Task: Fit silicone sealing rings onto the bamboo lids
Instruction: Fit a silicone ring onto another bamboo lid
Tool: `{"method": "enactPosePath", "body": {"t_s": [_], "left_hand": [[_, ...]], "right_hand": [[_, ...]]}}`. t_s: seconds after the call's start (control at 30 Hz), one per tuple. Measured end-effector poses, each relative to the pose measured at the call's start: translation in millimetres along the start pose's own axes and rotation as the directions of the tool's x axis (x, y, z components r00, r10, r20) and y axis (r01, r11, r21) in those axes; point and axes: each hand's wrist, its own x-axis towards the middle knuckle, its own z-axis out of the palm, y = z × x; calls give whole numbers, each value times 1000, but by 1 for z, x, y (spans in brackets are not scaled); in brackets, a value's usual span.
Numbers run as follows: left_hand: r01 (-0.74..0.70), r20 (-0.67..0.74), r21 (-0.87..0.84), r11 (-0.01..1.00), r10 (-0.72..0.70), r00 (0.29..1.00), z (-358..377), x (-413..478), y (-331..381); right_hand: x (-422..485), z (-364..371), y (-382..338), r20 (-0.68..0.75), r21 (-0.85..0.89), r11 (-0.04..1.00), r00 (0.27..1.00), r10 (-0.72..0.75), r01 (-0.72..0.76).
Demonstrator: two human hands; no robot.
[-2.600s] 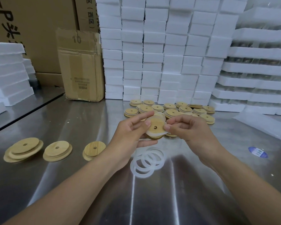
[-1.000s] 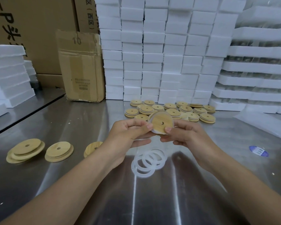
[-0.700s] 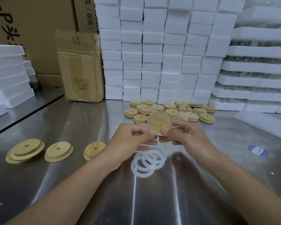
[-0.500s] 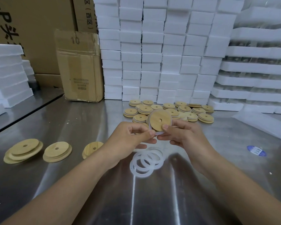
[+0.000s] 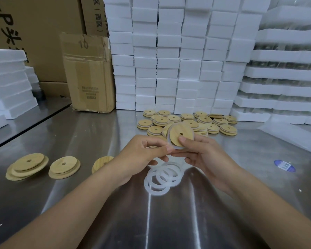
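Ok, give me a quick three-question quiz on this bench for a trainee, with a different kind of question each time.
1. True or false: the left hand and the right hand hold the same bamboo lid.
2. The loose silicone rings lie: A on the cardboard box; B on the steel table just below the hands; C on the lid pile.
3. Fill in: the sticker on the table's right side is ____.
Key: 1 true; 2 B; 3 blue.
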Motion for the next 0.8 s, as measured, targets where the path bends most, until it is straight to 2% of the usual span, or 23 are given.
{"method": "enactPosePath", "body": {"t_s": [0.17,0.43,0.6,0.8], "left_hand": [[41,2,38,998,-41,999,-4,0,-2],[31,-51,-74,997,-35,998,-9,1,-2],[14,-141,-22,1000,-16,990,-5,2,-5],[85,-198,-10,996,-85,976,-2,3,-9]], "right_hand": [[0,-3,-1,61,-41,999,998,26,-24],[0,0,1,67,-21,1000,997,23,-22],[1,3,7,-89,-198,977,991,-97,78],[6,6,19,-41,-262,935,965,-258,239]]}}
